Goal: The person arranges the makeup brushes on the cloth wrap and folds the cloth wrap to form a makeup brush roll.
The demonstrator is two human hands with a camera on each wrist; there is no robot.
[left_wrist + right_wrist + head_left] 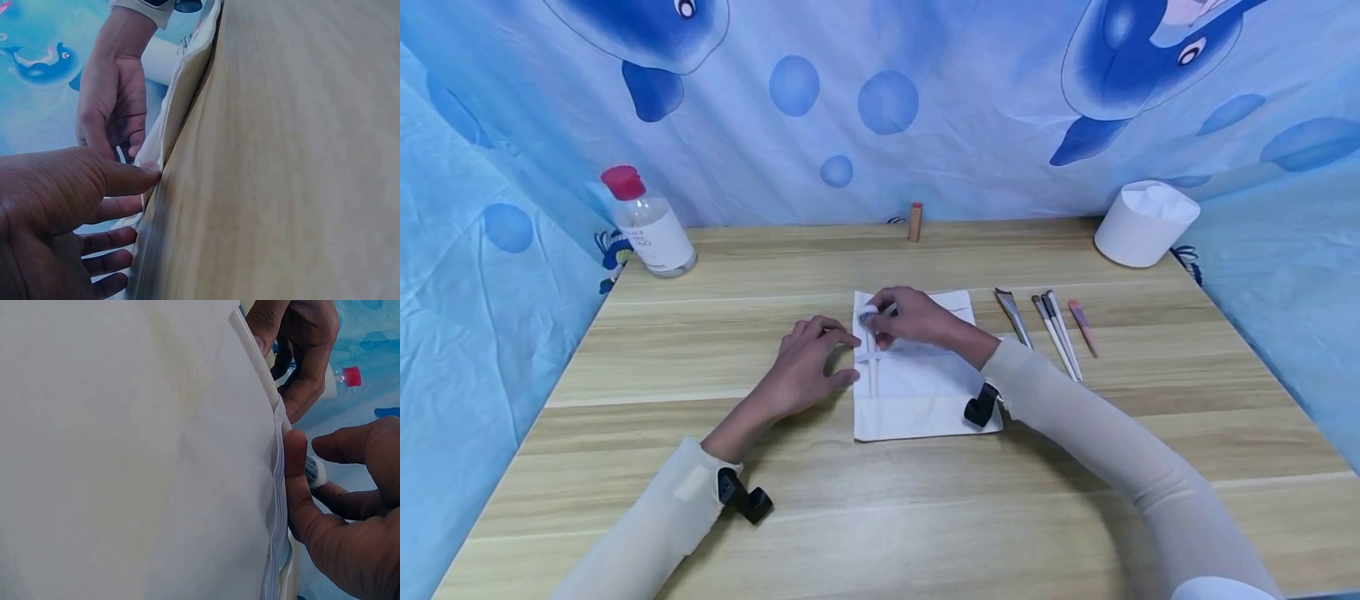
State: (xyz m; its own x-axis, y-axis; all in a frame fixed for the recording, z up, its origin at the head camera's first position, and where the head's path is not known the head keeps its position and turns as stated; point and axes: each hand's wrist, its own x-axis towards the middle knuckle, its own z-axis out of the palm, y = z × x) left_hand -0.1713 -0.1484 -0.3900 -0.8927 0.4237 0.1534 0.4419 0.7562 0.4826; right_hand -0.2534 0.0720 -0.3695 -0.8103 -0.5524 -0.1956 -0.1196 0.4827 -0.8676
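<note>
A white cloth brush roll [925, 417] lies on the table, with a crosswise elastic strap. One makeup brush with a pale handle [873, 379] runs under the strap at the left side, its bristle head [317, 472] toward the far end. My right hand [913, 317] has thumb and fingers curled round that brush near its head, thumb low against the cloth. My left hand [805, 362] rests at the roll's left edge, fingers spread, thumb tip [149, 175] touching the cloth border.
Right of the roll lie several makeup brushes [1060, 333] and a shorter pink one [1082, 327]. At the back stand a red-capped clear bottle [658, 237], a small brown tube [915, 222] and a white paper roll [1142, 225], before a blue curtain.
</note>
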